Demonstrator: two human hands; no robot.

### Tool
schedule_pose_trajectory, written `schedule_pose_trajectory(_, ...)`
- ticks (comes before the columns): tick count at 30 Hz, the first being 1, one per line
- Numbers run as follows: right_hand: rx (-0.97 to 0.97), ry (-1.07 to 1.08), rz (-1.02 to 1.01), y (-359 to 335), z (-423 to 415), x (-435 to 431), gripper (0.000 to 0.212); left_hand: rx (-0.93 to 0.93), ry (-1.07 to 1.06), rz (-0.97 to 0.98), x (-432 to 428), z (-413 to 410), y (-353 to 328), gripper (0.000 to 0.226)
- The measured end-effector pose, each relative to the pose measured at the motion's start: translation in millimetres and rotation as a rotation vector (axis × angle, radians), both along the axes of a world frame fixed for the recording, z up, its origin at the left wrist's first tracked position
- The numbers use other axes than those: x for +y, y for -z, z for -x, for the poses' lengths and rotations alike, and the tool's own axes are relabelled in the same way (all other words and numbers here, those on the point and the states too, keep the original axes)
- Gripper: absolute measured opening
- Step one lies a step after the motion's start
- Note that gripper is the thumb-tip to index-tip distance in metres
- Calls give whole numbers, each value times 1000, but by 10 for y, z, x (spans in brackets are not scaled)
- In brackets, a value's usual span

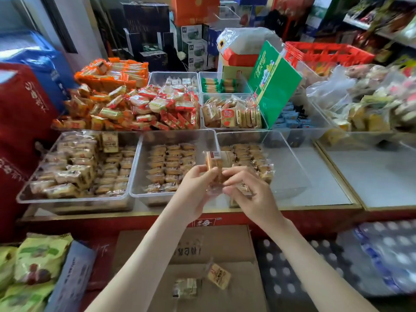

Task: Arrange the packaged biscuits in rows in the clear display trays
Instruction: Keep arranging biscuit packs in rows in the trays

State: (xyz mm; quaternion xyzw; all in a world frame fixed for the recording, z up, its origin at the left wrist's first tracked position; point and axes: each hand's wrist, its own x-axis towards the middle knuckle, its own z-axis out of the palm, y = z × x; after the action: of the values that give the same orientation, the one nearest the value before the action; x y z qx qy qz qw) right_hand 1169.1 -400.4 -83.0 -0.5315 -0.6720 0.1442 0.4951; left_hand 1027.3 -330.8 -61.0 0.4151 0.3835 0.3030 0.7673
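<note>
- Free room is seen in the right tray (pixel 290 170), to the right of its biscuit rows (pixel 249 154).
- Its far side is crowded by a tilted green box (pixel 273 86).

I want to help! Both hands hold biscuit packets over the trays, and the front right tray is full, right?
Not full. The head view shows left hand and right hand holding biscuit packets, but the front right tray has rows only on its left.
</note>
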Motion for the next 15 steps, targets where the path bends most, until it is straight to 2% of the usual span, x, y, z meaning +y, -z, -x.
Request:
schedule_pose_trajectory(2, 62, 74, 99, -90, -64, -30, 19, 31, 43, -55, -2, 13, 80, 32)
schedule_pose_trajectory(5, 171, 182, 246, -254, -189, -12, 32, 65, 158, -131, -28, 10, 141, 29)
schedule_pose_trajectory(7, 174, 206, 337, -331, -292, 50, 31, 54, 194, -134, -23, 10, 161, 30)
schedule_pose_trajectory(10, 101, 154, 457, -389, -450, 113, 23, 47, 293, -151, -24, 1, 171, 38)
schedule_pose_trajectory(15, 173, 24, 582, -393, -690, 176, 17, -7, 370, -103, -19, -95, 215, 43)
